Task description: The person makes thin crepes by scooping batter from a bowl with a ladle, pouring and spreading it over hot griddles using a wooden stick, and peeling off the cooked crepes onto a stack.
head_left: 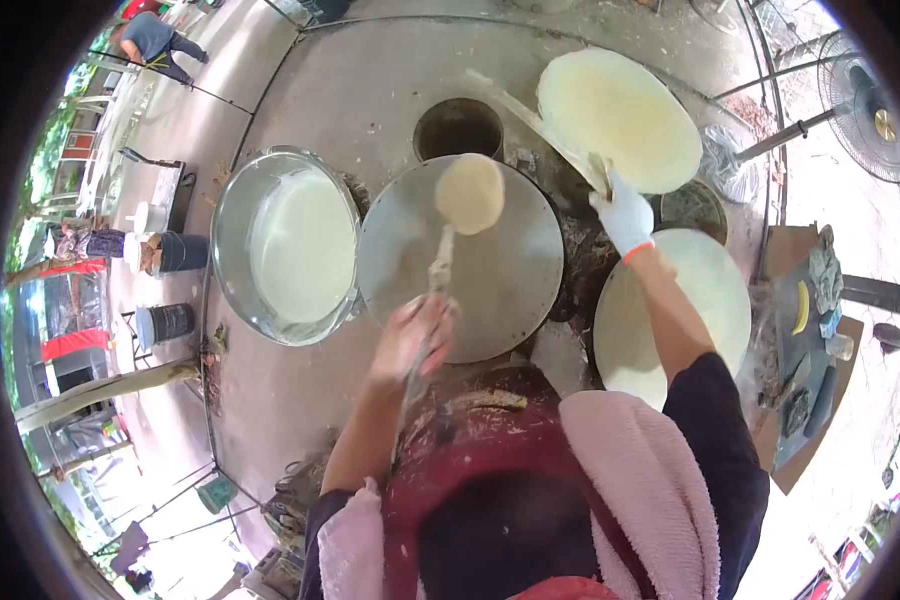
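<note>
My bare left hand (pixel 412 335) is closed around the shaft of a long-handled ladle (pixel 470 195). The ladle's round tan head hangs over a large round griddle (pixel 400 260), whose surface looks hazy. To the left stands a wide metal basin (pixel 232 255) of white batter (pixel 305 250). My right hand (pixel 625 218), in a white glove with an orange cuff, grips one end of a long flat stick (pixel 560 145). Beside it, a large pale round sheet (pixel 620 115) lies at the upper right. Another pale round sheet (pixel 715 285) spreads below my right forearm.
Behind the griddle is a dark round opening (pixel 458 128). A standing fan (pixel 860 110) is at the far right, near a side table (pixel 805 370) with a yellow item and a jar. Buckets (pixel 165 325) stand at the left. A person (pixel 155 45) bends over at the upper left.
</note>
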Demonstrator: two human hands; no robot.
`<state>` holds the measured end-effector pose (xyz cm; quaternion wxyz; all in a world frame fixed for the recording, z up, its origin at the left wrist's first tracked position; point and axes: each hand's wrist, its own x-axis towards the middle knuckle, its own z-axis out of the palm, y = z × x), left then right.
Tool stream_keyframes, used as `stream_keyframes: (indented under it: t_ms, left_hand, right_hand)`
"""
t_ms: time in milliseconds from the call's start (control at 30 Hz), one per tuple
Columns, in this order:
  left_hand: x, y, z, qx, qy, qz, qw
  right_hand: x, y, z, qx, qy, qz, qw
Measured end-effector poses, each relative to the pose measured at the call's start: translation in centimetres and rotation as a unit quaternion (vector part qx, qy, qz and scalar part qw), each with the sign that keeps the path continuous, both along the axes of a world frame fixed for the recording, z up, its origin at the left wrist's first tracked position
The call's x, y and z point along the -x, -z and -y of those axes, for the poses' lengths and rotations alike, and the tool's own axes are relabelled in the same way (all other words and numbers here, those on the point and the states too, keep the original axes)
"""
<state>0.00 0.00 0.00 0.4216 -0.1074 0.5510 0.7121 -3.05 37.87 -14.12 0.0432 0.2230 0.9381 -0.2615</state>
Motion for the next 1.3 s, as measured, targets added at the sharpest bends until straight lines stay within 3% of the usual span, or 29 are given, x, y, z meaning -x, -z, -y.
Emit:
stream_keyframes:
  t_ms: [67, 100, 167, 233, 267, 300, 367, 400, 467, 500, 533, 567, 633, 667, 733, 767, 833, 867, 967, 1000, 1100, 1133, 1167, 1233, 1267, 1300]
  left_hand:
    - [1.1, 2.7, -2.5, 0.123, 0.083, -0.037, 0.988]
    - [1.6, 4.3, -1.1, 0.180, 0.111, -0.108, 0.971]
    - [1.5, 8.4, -1.7, 0.250, 0.169, -0.222, 0.927]
    - [2.1, 14.2, 0.5, 0.331, 0.141, -0.458, 0.812]
    - [2.1, 15.9, 1.1, 0.352, 0.118, -0.563, 0.738]
    - [2.4, 15.7, 1.8, 0.369, 0.123, -0.571, 0.723]
    - [3.9, 14.5, 3.7, 0.403, 0.130, -0.592, 0.686]
    - [4.6, 13.5, 4.7, 0.387, 0.106, -0.588, 0.702]
    - [6.1, 11.1, 6.9, 0.357, 0.055, -0.574, 0.735]
    - [7.0, 10.1, 8.1, 0.339, 0.031, -0.599, 0.725]
    - [8.0, 9.4, 9.5, 0.322, 0.006, -0.621, 0.714]
    - [8.7, 9.1, 10.9, 0.305, -0.020, -0.642, 0.703]
    - [10.0, 9.4, 13.7, 0.273, -0.005, -0.677, 0.683]
    - [10.4, 9.4, 14.7, 0.258, 0.000, -0.695, 0.672]
    - [9.4, 6.7, 16.3, 0.233, 0.084, -0.479, 0.842]
    - [8.8, 5.7, 17.2, 0.214, 0.124, -0.356, 0.901]
    - [7.9, 6.8, 18.8, 0.185, 0.128, -0.323, 0.919]
    - [7.2, 7.5, 19.6, 0.170, 0.129, -0.304, 0.928]
    - [6.2, 8.0, 21.2, 0.160, 0.096, -0.230, 0.955]
    - [5.7, 7.8, 21.6, 0.142, 0.086, -0.251, 0.954]
    - [4.7, 6.9, 22.3, 0.084, 0.042, -0.315, 0.945]
    - [4.4, 6.7, 22.3, 0.060, 0.015, -0.333, 0.941]
    - [4.0, 6.6, 22.3, 0.037, -0.015, -0.352, 0.935]
    - [3.4, 6.1, 21.7, 0.073, -0.031, -0.328, 0.941]
    - [3.3, 5.8, 21.4, 0.090, -0.037, -0.317, 0.944]
    - [3.1, 5.9, 21.1, 0.114, -0.028, -0.314, 0.942]
  right_hand:
    - [-4.6, -1.3, 1.6, 0.121, 0.047, -0.023, 0.991]
    - [-6.6, 1.9, 4.8, 0.145, 0.041, -0.138, 0.979]
    - [-11.6, 2.0, 7.8, 0.222, 0.112, -0.138, 0.959]
    - [-15.1, 0.5, 12.6, 0.250, 0.158, -0.121, 0.948]
    - [-16.9, -1.5, 14.9, 0.154, 0.110, -0.150, 0.970]
    - [-18.2, -2.7, 17.1, 0.061, 0.059, -0.176, 0.981]
    - [-19.5, -1.3, 20.5, 0.047, 0.140, 0.062, 0.987]
    - [-19.7, -1.8, 22.2, 0.019, 0.135, 0.111, 0.984]
    - [-19.4, -0.5, 24.5, 0.062, 0.193, 0.083, 0.976]
    - [-19.3, 0.8, 25.7, 0.082, 0.219, 0.070, 0.970]
    - [-18.5, 2.1, 27.3, 0.107, 0.263, -0.066, 0.956]
    - [-17.9, 3.0, 28.8, 0.260, 0.303, -0.116, 0.909]
    - [-15.4, 0.0, 30.7, 0.483, 0.392, -0.010, 0.783]
    - [-15.3, 0.5, 30.9, 0.420, 0.360, -0.042, 0.832]
    - [-16.1, 1.8, 30.6, 0.284, 0.285, -0.102, 0.910]
    - [-16.9, 1.5, 30.0, 0.193, 0.270, -0.148, 0.932]
    - [-17.2, -0.4, 29.5, 0.232, 0.352, -0.172, 0.890]
    - [-16.2, -1.3, 30.9, 0.421, 0.409, -0.257, 0.768]
    - [-14.8, 0.3, 32.2, 0.522, 0.350, -0.082, 0.773]
    - [-14.3, 0.5, 31.8, 0.499, 0.317, -0.009, 0.807]
    - [-15.6, -0.1, 30.0, 0.389, 0.216, -0.108, 0.889]
    - [-16.4, -0.8, 28.1, 0.349, 0.217, -0.077, 0.908]
    - [-16.9, 0.0, 26.6, 0.332, 0.222, -0.178, 0.899]
    - [-16.6, 0.4, 24.6, 0.419, 0.280, -0.150, 0.851]
    - [-16.5, 0.7, 24.2, 0.423, 0.203, -0.072, 0.880]
    - [-16.0, 2.7, 24.8, 0.520, 0.200, -0.074, 0.827]
